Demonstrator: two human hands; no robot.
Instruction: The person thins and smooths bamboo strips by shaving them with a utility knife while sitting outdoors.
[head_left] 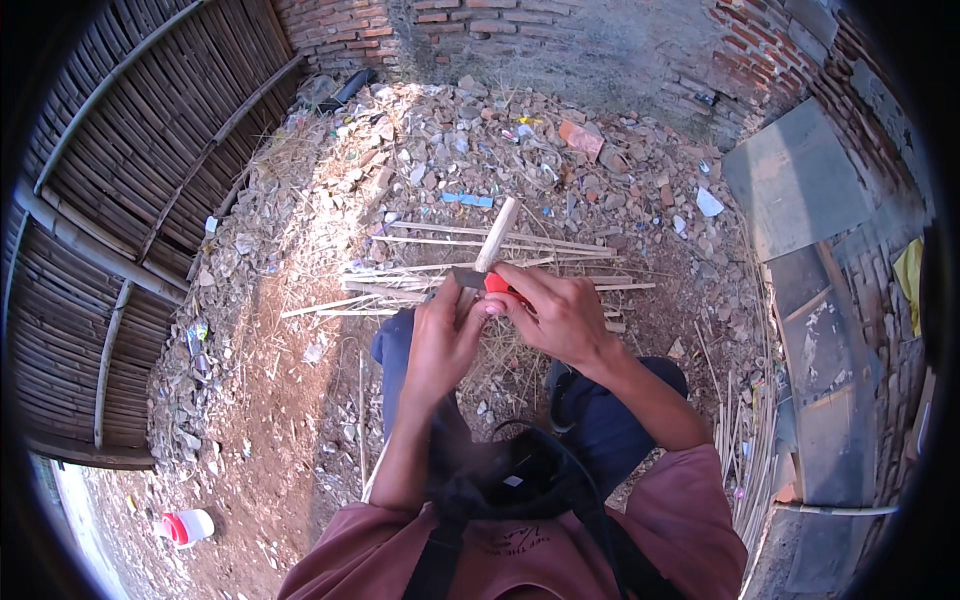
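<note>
Knife (490,282) with a red handle sits pretty much mid-view, a touch above center, its dark flat blade aimed at about 9 o'clock and lying across a pale, split-looking stick (496,235). Right hand (565,315) has its fingers wrapped around that handle, thumb tucked in close. Left hand (437,330) has its fingers curled in just below the blade and looks to be pinching the stick's lower end, though its exact grip is hidden, so can't say for sure. Both thumbs come in really near each other. Stick's upper end pokes out free toward 12, leaning a bit to 1 o'clock.

Behind the hands, a loose bunch of thin pale strips (430,240) lies on the ground, mostly running 9 to 3. Past them at 12 it's all rubble (430,160), with a blue scrap (467,200) in it, then a brick wall (500,25). Slatted wall (110,130) at 10, gray board (800,180) leaning at 2, red-and-white container (188,527) on the dirt around 8.
</note>
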